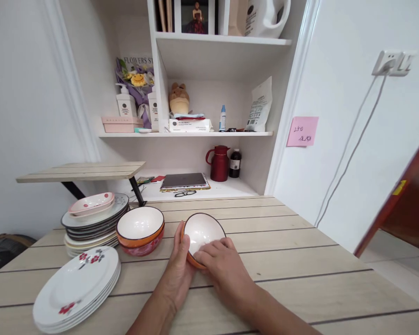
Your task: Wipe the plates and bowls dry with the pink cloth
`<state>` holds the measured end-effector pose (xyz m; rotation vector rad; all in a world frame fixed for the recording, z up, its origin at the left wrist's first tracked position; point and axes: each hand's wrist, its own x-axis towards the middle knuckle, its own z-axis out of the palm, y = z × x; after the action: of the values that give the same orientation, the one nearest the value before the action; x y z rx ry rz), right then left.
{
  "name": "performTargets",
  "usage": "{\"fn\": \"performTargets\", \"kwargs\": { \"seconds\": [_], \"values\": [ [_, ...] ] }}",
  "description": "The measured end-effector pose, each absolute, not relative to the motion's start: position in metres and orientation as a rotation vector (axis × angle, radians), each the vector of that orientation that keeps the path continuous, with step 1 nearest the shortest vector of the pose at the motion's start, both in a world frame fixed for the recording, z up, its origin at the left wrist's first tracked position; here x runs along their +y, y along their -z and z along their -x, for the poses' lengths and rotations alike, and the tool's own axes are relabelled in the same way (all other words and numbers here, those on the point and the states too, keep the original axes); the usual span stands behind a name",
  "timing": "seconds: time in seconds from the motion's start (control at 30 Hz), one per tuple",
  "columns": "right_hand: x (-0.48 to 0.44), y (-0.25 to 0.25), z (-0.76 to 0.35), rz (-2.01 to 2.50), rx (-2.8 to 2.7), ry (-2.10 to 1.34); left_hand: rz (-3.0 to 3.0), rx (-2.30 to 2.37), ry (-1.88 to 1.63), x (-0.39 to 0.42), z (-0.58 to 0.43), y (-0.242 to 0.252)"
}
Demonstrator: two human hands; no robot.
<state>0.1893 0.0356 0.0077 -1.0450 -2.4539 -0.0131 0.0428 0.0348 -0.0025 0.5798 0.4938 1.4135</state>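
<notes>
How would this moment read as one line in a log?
left hand: holding bowl | right hand: on bowl's near side | left of hands: stacked bowls, plates

From the held bowl, open tabletop gives free passage between one and four o'clock. Stacked bowls block nine o'clock, with a taller plate stack just beyond; floral plates obstruct eight; a raised wooden stand bars ten.
</notes>
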Motion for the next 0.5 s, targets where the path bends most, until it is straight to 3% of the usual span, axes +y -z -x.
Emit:
{"fn": "performTargets", "kwargs": {
  "seconds": [0.3, 0.5],
  "values": [
    [0.024, -0.001, -0.177, 1.171, -2.184, -0.214, -0.762, 0.628, -1.345, 0.021, -0.049, -0.016],
    [0.032, -0.009, -0.185, 0.954, -2.352, -0.146, -0.719, 0.642, -1.488, 0.020, -0.052, -0.011]
  ]
}}
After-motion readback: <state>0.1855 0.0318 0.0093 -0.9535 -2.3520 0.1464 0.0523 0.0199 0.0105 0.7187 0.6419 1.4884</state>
